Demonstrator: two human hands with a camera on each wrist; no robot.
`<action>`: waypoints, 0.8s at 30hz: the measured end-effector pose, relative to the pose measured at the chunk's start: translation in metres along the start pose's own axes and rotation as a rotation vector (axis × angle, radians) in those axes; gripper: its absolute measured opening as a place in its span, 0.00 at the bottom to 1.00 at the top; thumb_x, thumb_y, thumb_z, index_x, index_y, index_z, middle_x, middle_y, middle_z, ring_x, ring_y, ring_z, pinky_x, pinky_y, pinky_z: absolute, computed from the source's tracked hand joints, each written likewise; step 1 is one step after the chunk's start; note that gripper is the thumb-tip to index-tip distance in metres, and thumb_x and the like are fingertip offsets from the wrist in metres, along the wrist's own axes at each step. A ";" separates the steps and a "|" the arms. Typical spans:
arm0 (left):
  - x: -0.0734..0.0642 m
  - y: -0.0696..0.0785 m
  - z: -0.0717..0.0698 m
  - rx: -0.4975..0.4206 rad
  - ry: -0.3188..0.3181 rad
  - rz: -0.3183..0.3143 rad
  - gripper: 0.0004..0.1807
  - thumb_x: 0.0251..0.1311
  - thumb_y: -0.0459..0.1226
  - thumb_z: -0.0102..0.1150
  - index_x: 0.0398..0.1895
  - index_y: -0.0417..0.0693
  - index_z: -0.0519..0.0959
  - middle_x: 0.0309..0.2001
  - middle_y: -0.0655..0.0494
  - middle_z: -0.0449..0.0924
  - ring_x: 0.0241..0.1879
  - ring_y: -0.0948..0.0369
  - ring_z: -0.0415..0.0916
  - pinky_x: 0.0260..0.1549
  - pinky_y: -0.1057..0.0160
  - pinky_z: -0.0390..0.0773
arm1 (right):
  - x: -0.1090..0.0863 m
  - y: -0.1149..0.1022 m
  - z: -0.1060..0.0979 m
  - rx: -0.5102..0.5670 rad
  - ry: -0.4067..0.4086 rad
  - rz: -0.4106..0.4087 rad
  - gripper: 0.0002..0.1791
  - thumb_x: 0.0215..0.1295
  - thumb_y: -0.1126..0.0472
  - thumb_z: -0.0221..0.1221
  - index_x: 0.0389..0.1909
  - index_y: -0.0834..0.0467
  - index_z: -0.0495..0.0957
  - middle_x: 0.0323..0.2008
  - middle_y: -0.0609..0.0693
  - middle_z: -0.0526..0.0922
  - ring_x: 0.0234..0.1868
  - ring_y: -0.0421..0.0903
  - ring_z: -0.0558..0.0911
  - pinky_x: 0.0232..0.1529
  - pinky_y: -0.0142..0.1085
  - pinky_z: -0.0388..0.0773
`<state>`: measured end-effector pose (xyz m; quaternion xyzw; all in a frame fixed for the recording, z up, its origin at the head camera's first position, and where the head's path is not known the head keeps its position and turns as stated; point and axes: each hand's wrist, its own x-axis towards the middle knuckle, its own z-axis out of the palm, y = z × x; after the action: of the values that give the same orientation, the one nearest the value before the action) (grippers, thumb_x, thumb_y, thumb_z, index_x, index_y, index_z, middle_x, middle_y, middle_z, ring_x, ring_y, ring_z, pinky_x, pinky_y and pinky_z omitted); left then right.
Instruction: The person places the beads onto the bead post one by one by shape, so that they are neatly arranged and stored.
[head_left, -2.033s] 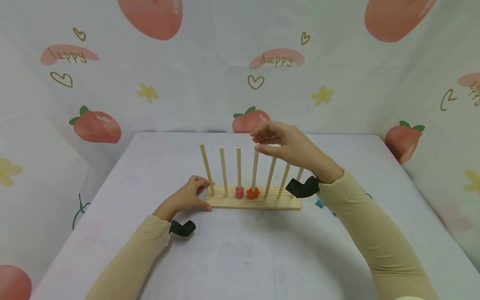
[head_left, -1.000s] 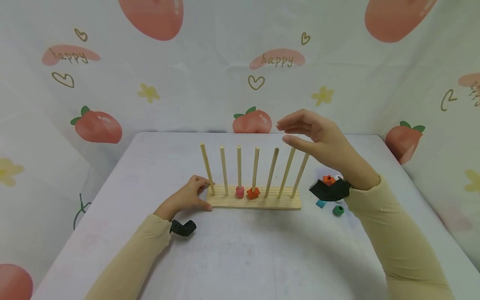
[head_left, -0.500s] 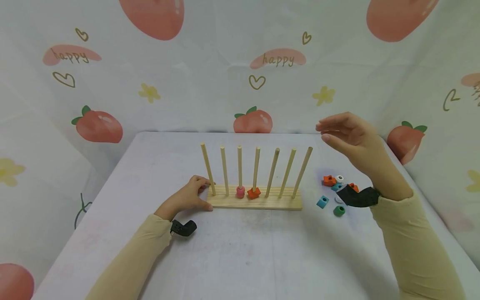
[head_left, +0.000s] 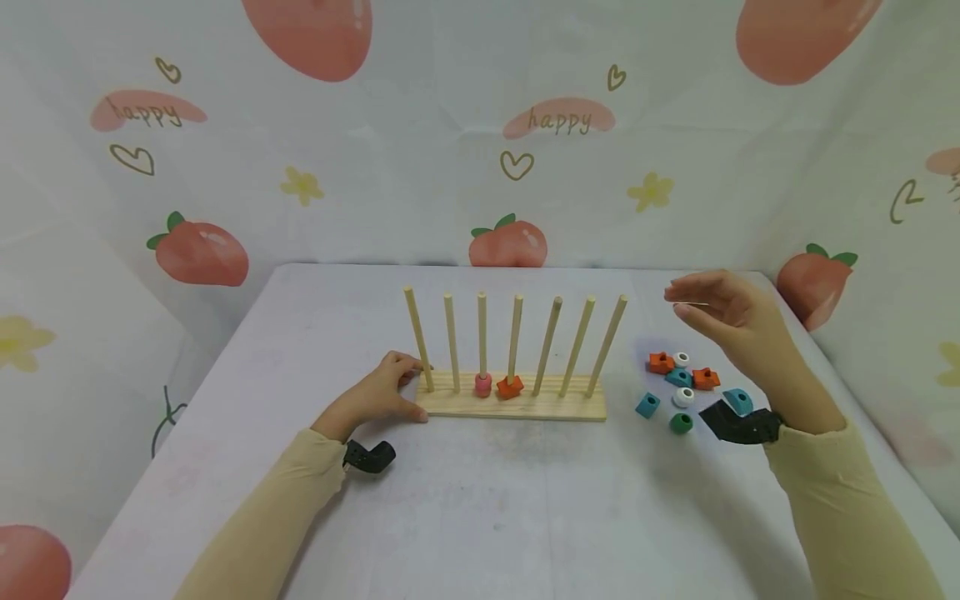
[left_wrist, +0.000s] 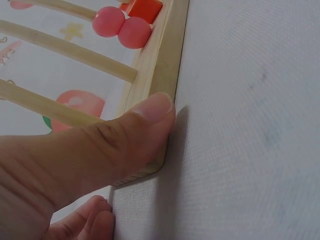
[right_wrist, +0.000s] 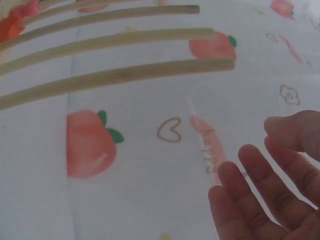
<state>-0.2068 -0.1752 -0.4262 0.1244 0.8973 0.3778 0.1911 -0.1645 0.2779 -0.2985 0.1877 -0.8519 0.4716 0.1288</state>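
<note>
My left hand (head_left: 381,393) grips the left end of a wooden peg board (head_left: 450,405), thumb on the front edge and fingers behind it. The left wrist view shows the thumb pressed on the board's corner. Several upright pegs rise from the board. A pink bead (head_left: 483,385) of two joined balls sits at the bottom of the third peg from the left, and an orange-red angular bead (head_left: 510,387) on the peg beside it. My right hand (head_left: 738,329) hovers above the loose beads, fingers relaxed, thumb apart; the right wrist view shows nothing between its fingers.
Loose beads lie right of the board: orange ones (head_left: 660,362), white ones (head_left: 682,397), a blue one (head_left: 648,405), teal ones (head_left: 679,377) and a green one (head_left: 681,423). A patterned cloth (head_left: 420,167) hangs behind the white table (head_left: 465,517). A green cord (head_left: 167,417) hangs at left.
My right hand has moved from over the pegs to the right, then lowered toward the loose beads, which have come into view. The left hand has stayed on the board's end.
</note>
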 end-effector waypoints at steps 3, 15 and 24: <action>-0.001 0.000 0.000 0.002 -0.001 0.000 0.46 0.41 0.40 0.79 0.64 0.36 0.66 0.62 0.41 0.57 0.63 0.45 0.61 0.64 0.46 0.65 | -0.007 0.014 -0.002 -0.030 -0.001 0.059 0.16 0.67 0.68 0.58 0.55 0.64 0.73 0.46 0.33 0.80 0.47 0.27 0.79 0.46 0.15 0.73; -0.001 0.000 -0.001 -0.010 -0.013 0.014 0.46 0.41 0.39 0.79 0.65 0.37 0.66 0.61 0.41 0.57 0.63 0.45 0.62 0.65 0.46 0.65 | -0.033 0.073 -0.010 -0.101 -0.051 0.228 0.17 0.71 0.59 0.55 0.58 0.58 0.71 0.45 0.27 0.76 0.44 0.20 0.74 0.42 0.13 0.72; -0.002 0.001 -0.001 -0.004 -0.006 0.013 0.45 0.42 0.39 0.79 0.64 0.37 0.66 0.61 0.41 0.58 0.63 0.45 0.61 0.64 0.46 0.65 | -0.043 0.102 -0.019 -0.136 -0.084 0.304 0.18 0.72 0.53 0.54 0.58 0.55 0.70 0.46 0.27 0.74 0.43 0.19 0.74 0.41 0.13 0.70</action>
<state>-0.2052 -0.1760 -0.4238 0.1310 0.8952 0.3804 0.1914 -0.1701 0.3524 -0.3826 0.0672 -0.9050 0.4188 0.0328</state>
